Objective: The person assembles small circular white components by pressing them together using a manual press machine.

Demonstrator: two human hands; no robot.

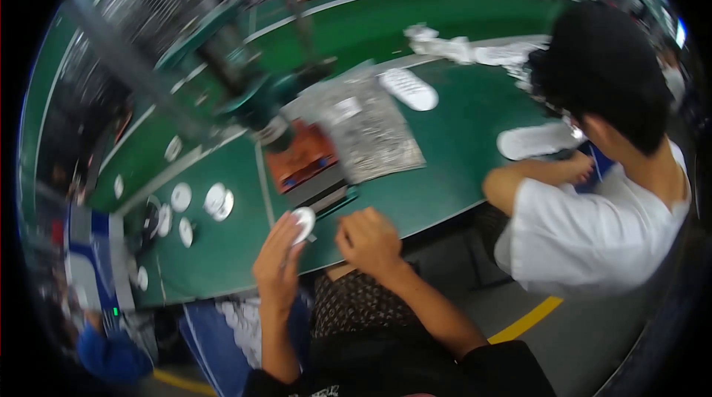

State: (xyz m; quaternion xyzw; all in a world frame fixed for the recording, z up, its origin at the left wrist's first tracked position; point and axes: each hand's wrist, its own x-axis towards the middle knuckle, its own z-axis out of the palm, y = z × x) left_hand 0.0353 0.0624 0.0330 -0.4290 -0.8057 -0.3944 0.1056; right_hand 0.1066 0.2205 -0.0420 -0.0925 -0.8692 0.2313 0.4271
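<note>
Near the front edge of the green table [460, 182], my left hand [276, 267] pinches a small white round disc [303, 226] between thumb and fingers. My right hand [369, 240] is just to the right of it, with its fingers curled in. Whatever those fingers hold, if anything, is hidden. Just beyond both hands is a green press [259, 104] with an orange base [300, 154]. A clear plastic bag [374, 134], apparently full of small parts, lies beside the press.
Several white discs [215, 197] are scattered on the left of the table, by a grey-and-blue machine [96, 256]. A co-worker in a white shirt [593, 226] sits at the right, near a white oval piece [530, 142]. Another white oval piece [409, 89] lies farther back.
</note>
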